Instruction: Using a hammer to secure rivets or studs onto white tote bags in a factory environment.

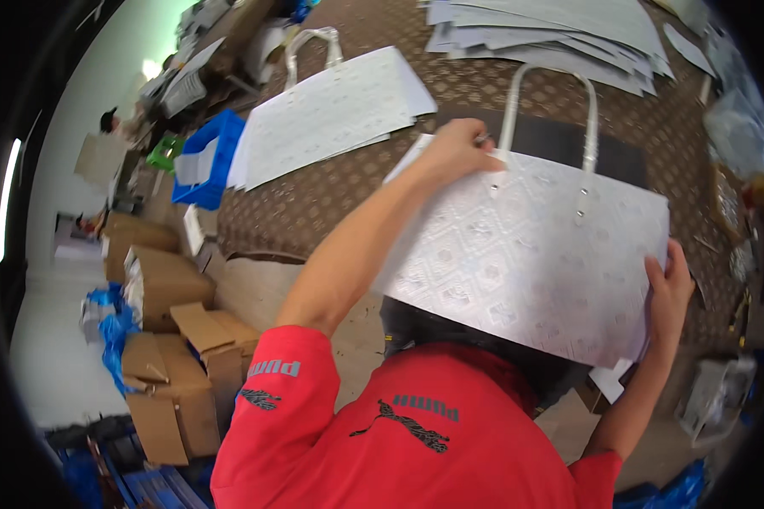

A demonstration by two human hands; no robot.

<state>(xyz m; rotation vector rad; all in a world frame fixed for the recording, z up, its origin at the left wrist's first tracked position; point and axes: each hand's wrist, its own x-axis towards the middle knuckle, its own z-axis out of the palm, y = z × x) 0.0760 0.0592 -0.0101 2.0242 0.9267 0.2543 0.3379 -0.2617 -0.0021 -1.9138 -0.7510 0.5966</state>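
Note:
A white embossed bag panel [518, 254] with a shiny diamond pattern lies in front of me, its near part reaching past the table edge over my lap. Its white handle [592, 114] arches up from the top edge, fixed with small metal rivets. My left hand [463, 154] is closed at the top left edge, beside the handle's left end; a small dark item shows between its fingers, too small to name. Around the right edge my right hand [672, 284] grips the panel, fingers bent. More white sheets show beneath it, and a dark grey sheet [560, 140] lies behind.
Another handled white panel pile [331, 110] lies to the left on the brown patterned table [289, 216]. Stacked white sheets [552, 34] sit at the far side. A blue crate [208, 161] stands by the table's left edge; cardboard boxes [170, 382] are on the floor.

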